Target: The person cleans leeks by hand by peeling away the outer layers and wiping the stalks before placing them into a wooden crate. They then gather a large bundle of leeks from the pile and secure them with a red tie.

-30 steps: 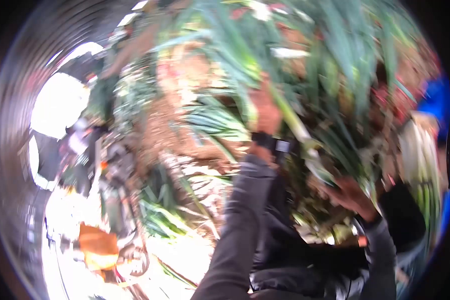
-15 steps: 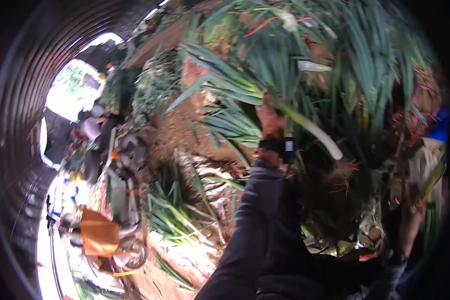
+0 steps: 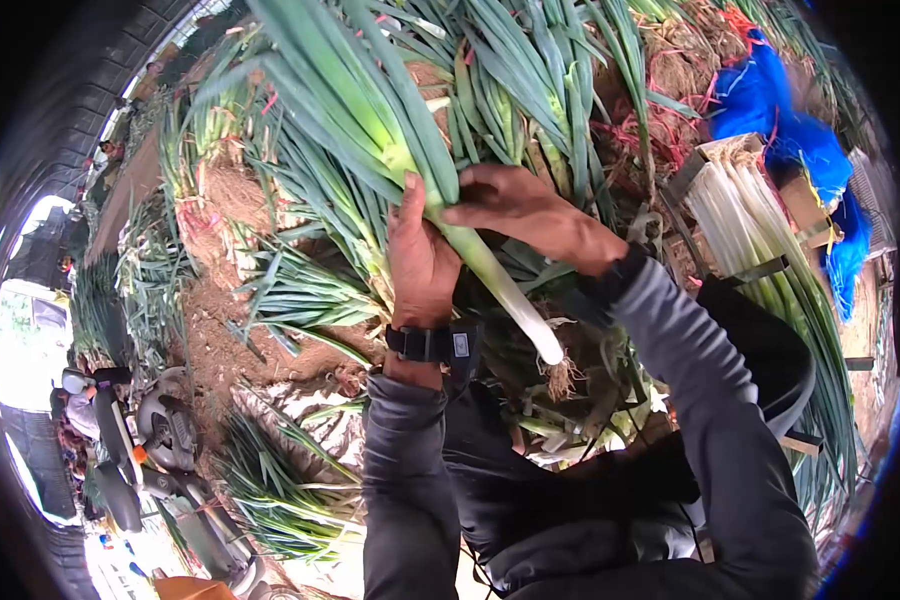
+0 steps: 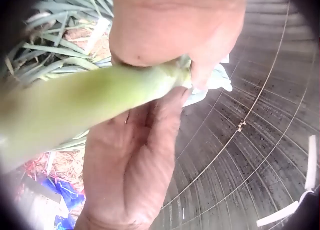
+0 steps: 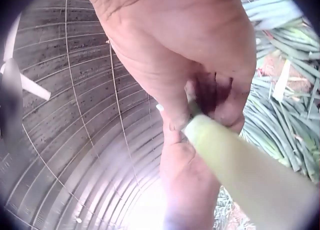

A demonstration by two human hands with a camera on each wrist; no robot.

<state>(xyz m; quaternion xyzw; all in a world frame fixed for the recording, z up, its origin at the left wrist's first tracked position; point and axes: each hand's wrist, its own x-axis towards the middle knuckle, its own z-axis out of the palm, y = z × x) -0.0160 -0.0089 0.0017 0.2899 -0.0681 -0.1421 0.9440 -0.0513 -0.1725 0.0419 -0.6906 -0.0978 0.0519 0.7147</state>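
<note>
A long leek (image 3: 505, 290) slants across the head view, green leaves at the upper left and white shaft running down to a tuft of roots (image 3: 560, 378). My left hand (image 3: 420, 250) holds it from beneath where the leaves fan out, thumb up against the stalk. From the right, my right hand (image 3: 530, 215) meets the leek at that same spot, its fingers curled and pinching at the leaf base. The right wrist view shows the right thumb and bent fingers (image 5: 210, 97) at the stalk's green end, partly hiding it.
Bunches of leeks (image 3: 530, 90) cover the ground ahead, with more lying at the lower left (image 3: 270, 490). Trimmed leeks (image 3: 760, 220) lie in a rack on the right, beside blue plastic (image 3: 770, 120). A motorbike (image 3: 170, 440) stands at far left.
The right hand went from the leek's root end out to the far right, then came back up to the leaf base beside the left hand. The head view has turned, and the left hand still holds the leek.
</note>
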